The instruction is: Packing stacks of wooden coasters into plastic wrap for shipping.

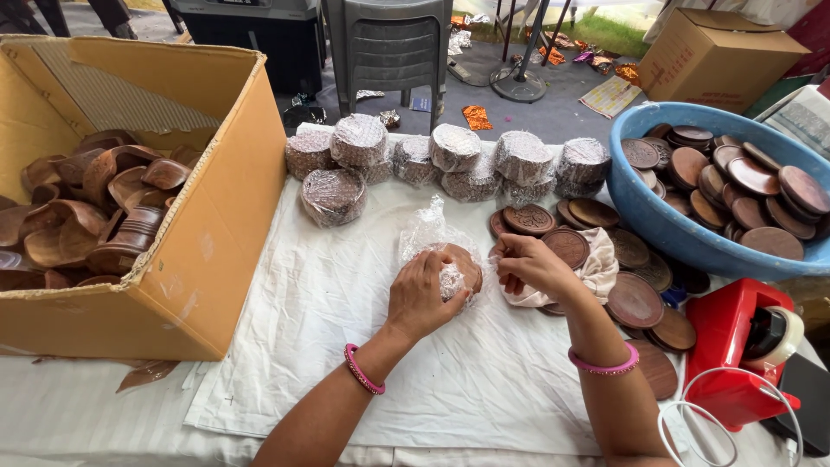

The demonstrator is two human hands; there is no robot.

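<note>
My left hand [422, 294] presses on a stack of round wooden discs [465, 259] partly covered in clear plastic wrap [425, 232] on the white cloth [346, 303]. My right hand [527, 264] pinches the edge of the wrap just to the right of the stack. Both wrists wear pink bangles. A cream rag [601, 264] lies under my right wrist.
Several wrapped disc stacks [450, 156] line the far side of the cloth. Loose carved discs [635, 294] lie at right beside a blue tub [666, 220] full of discs. A cardboard box [216, 207] of wooden holders stands left. A red tape dispenser [735, 346] sits at right.
</note>
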